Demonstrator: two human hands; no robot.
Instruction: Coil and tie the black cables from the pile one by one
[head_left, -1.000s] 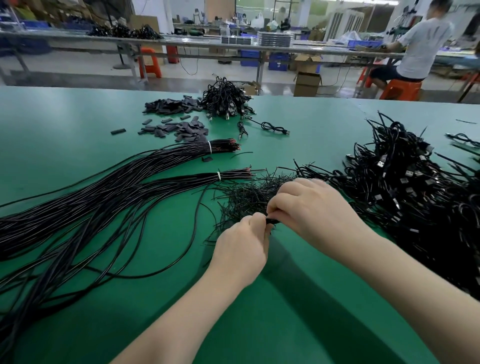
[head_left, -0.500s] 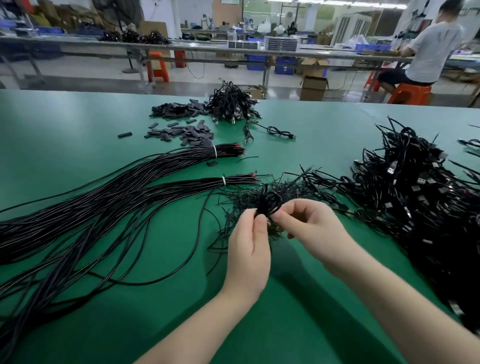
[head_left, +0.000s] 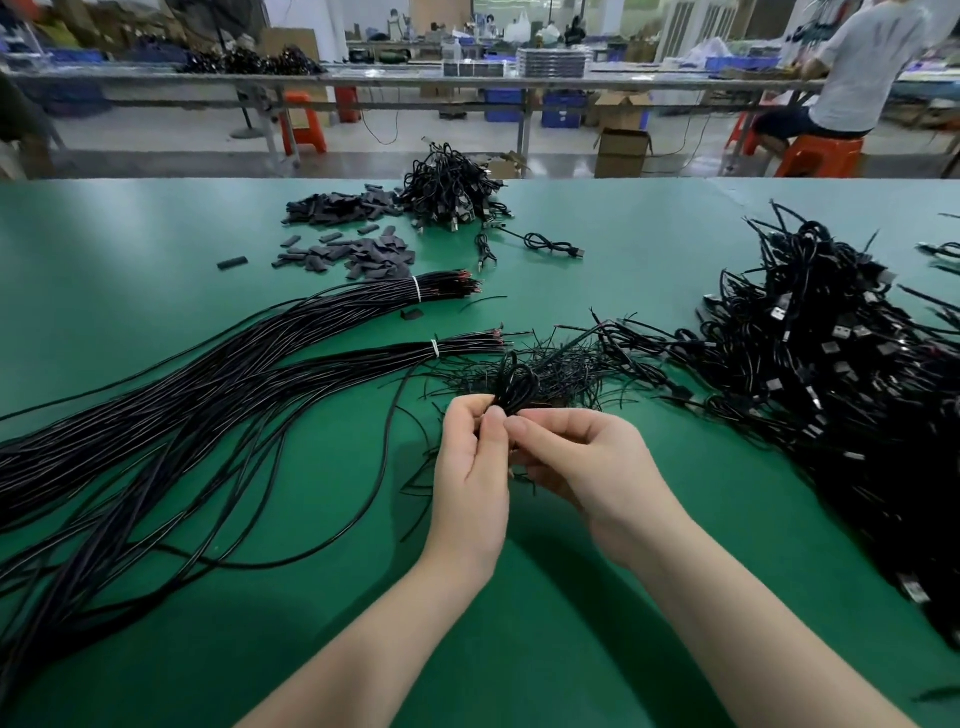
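A small coiled black cable (head_left: 514, 383) stands up between my two hands above the green table (head_left: 649, 260). My left hand (head_left: 470, 462) pinches the coil's base with thumb and fingers. My right hand (head_left: 582, 457) touches it from the right, fingertips closed on the same spot. Whatever wraps the coil is hidden by my fingers. Behind the hands lies a heap of short black twist ties (head_left: 550, 364). A large pile of black cables with USB plugs (head_left: 831, 374) fills the right side.
Two banded bundles of long black wires (head_left: 208, 395) fan out across the left. At the far side lie flat dark sleeves (head_left: 358, 249), a smaller cable pile (head_left: 449, 189) and one loose coiled cable (head_left: 545, 243). A person sits on an orange stool (head_left: 818, 153) beyond the table.
My hands lifted the coil off the table and turned it upright. The right hand moved from covering the coil to pinching its base.
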